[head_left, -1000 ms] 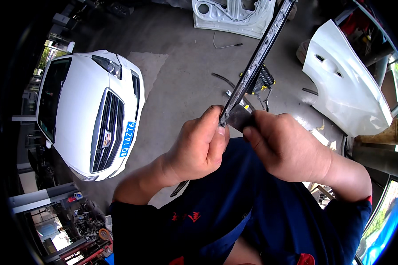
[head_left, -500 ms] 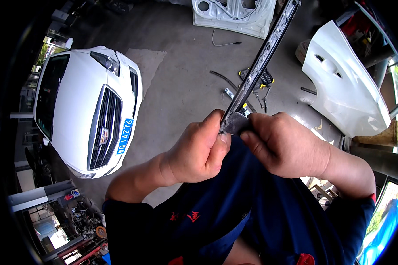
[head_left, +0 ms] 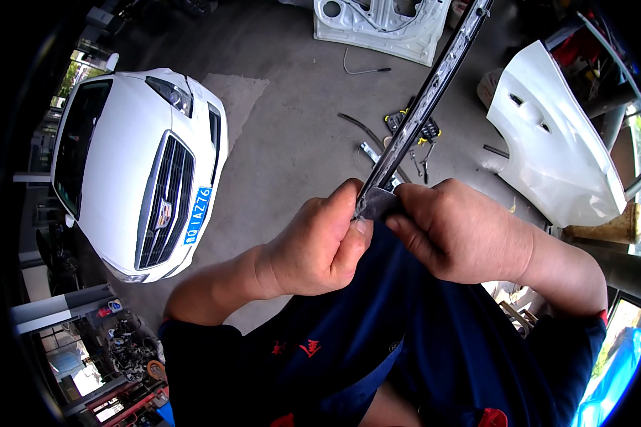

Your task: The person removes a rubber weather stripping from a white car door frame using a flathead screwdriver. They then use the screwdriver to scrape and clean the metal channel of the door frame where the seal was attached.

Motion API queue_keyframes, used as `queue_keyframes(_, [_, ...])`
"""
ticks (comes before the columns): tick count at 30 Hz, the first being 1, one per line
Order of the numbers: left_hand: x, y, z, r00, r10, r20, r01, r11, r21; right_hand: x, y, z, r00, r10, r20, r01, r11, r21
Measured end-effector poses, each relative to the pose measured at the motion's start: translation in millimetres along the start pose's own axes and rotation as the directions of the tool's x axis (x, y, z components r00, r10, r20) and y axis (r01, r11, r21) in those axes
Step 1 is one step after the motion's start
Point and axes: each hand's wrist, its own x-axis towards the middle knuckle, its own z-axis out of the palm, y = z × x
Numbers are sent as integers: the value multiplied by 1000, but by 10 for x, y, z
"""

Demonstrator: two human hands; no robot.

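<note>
My left hand (head_left: pixel 315 242) is closed round the near end of a long, narrow dark trim strip (head_left: pixel 426 99). The strip slants up and away to the right, with silvery, uneven residue along its upper face. Pinched between the thumb and fingers of my right hand (head_left: pixel 466 231) is a flat dark grey scraper blade (head_left: pixel 379 204). Its edge meets the strip just beside my left fingertips, where a little grey residue is gathered. My fingers hide the strip's very end and part of the blade.
A white car (head_left: pixel 132 171) stands on the left. At the far side lies a white door shell (head_left: pixel 377 30); a white door panel (head_left: pixel 548 135) leans on the right. Beneath the strip, a black-and-yellow tool tray (head_left: pixel 427 128) and loose tools (head_left: pixel 421 160) lie on the grey floor (head_left: pixel 285 135).
The blade has shifted very slightly toward my left hand and down along the strip. Both hands keep their grip; the view has tilted a little.
</note>
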Motion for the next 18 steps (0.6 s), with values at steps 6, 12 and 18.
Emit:
queue_keyframes(6, [-10, -26, -10, 1000, 17, -15, -17, 1000, 3, 30, -17, -2, 1000, 3, 16, -2, 998, -58])
queue_keyframes(12, [-6, -34, -19, 999, 31, -10, -31, 999, 32, 18, -19, 39, 1000, -3, 5, 4, 986, -169])
queue_keyframes(18, [-27, -95, -24, 999, 35, -18, -34, 999, 33, -1, -69, 107, 999, 47, -7, -47, 960, -275])
